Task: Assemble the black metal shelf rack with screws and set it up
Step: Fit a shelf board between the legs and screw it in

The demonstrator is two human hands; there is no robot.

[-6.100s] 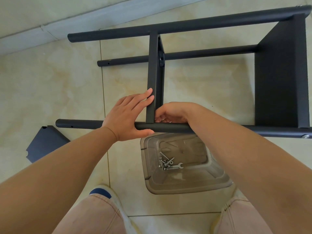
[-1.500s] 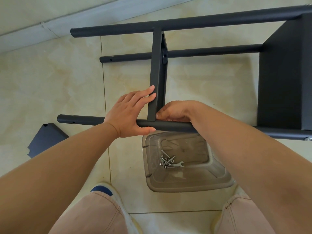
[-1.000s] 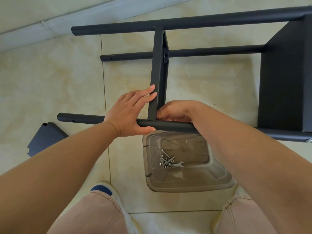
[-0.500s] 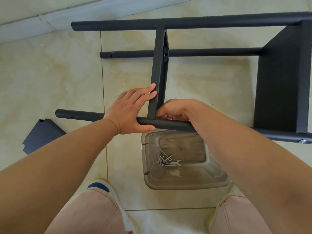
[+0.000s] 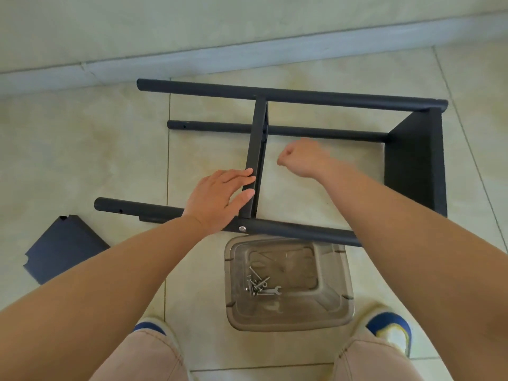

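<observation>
The black metal rack [image 5: 316, 96] lies on its side on the tiled floor, with round posts, a middle shelf panel [image 5: 254, 158] seen edge-on and an end panel [image 5: 415, 160] at the right. A silver screw head [image 5: 242, 229] shows in the near post [image 5: 288, 232] below the middle panel. My left hand [image 5: 220, 199] lies flat against the middle panel and over the near post. My right hand [image 5: 302, 158] hovers in a fist to the right of that panel, apart from the rack; whether it holds anything is hidden.
A clear plastic tub [image 5: 286, 281] in front of my feet holds several screws and a small wrench [image 5: 270, 291]. A loose black shelf panel [image 5: 63, 248] lies on the floor at the left. A baseboard [image 5: 247, 56] and wall run behind the rack.
My right hand has left the joint at the near post and lifted up to the right, baring the screw head. The view has pulled back and shifted; my left hand stays on the middle panel.
</observation>
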